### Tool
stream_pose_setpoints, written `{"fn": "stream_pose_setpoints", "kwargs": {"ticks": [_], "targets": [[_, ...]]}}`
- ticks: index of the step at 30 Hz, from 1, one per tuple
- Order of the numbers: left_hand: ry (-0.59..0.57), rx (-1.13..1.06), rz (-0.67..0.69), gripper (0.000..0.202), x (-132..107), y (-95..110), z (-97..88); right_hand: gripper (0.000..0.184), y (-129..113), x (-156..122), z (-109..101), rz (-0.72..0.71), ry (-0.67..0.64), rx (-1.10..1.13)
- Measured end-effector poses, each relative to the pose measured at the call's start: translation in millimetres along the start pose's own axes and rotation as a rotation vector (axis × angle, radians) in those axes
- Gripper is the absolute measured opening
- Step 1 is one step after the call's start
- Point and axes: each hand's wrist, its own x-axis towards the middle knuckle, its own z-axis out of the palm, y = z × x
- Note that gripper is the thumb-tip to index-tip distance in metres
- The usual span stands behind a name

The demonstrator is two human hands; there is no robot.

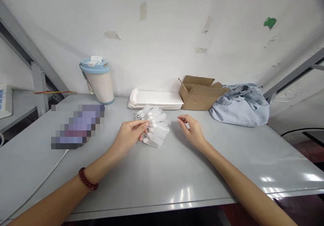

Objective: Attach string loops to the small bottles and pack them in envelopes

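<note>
A heap of several small translucent plastic bottles lies on the grey table in front of me. My left hand rests at the heap's left side, its fingers pinched together against one of the bottles. My right hand hovers just right of the heap with its fingers loosely curled and apart, holding nothing. A dark red bead bracelet sits on my left wrist.
Behind the bottles lies a stack of flat white sheets. An open cardboard box and a light blue cloth bag stand at the back right. A white jug with a blue lid stands back left, near a blurred-out object.
</note>
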Motion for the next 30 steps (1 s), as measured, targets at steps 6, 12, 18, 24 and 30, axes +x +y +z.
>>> {"fn": "stream_pose_setpoints", "kwargs": {"ticks": [6,12,18,24,30], "targets": [[0.097,-0.105,0.035,0.021,4.8,6.4,-7.4,0.021,19.2,11.5,7.6,-0.071,0.024,-0.144],[0.175,-0.161,0.071,0.018,12.0,7.8,-14.3,0.021,18.2,62.2,11.3,-0.138,-0.124,-0.369],[0.190,-0.171,0.093,0.019,13.4,7.7,-14.9,0.016,14.8,95.4,21.7,-0.169,-0.303,-0.531],[0.178,-0.194,0.105,0.019,15.4,5.5,-15.7,0.021,15.2,106.0,20.1,-0.157,-0.334,-0.583],[0.163,-0.243,0.028,0.030,16.4,8.0,-16.1,0.022,3.3,97.3,7.7,-0.194,-0.206,-0.563]]}}
